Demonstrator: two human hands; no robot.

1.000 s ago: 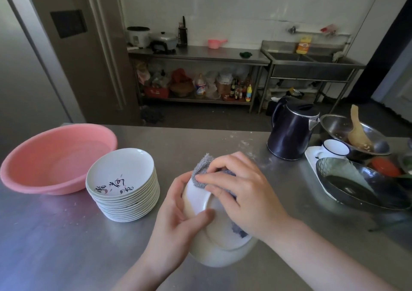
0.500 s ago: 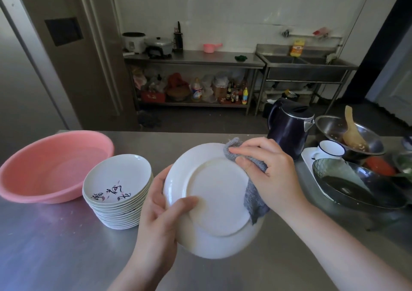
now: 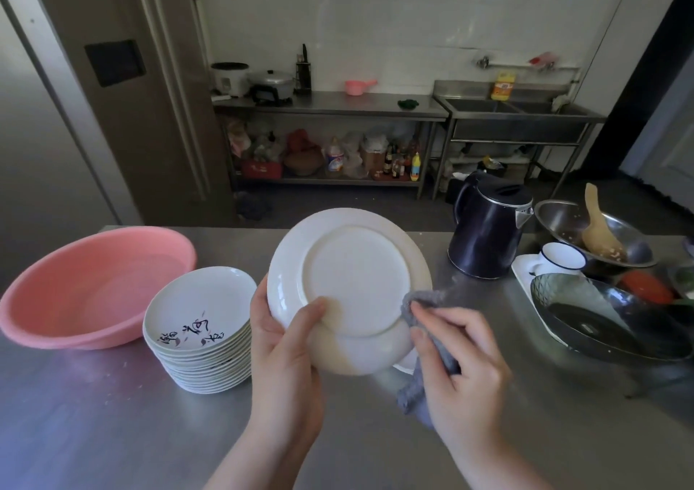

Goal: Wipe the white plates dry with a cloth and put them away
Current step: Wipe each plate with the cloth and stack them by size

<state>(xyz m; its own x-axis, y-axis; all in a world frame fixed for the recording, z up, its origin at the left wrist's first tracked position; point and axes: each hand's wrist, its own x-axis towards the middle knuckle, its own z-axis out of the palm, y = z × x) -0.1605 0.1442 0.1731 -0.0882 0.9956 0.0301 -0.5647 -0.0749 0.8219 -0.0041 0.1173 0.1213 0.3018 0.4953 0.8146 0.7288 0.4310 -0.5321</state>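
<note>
Crowding the steel counter (image 3: 94,425) are a pink basin (image 3: 75,283), stacked plates (image 3: 199,324) and a dark kettle (image 3: 488,234). The left hand (image 3: 285,358) is gripping the white plate (image 3: 349,286) (underside showing); the right hand (image 3: 462,362) is pinching the grey cloth (image 3: 420,301) at its rim.

The left hand (image 3: 285,354) is raised at seven o'clock, thumb pressed forward; the right hand (image 3: 462,362) is curled, fingers pinched, at four o'clock.
</note>
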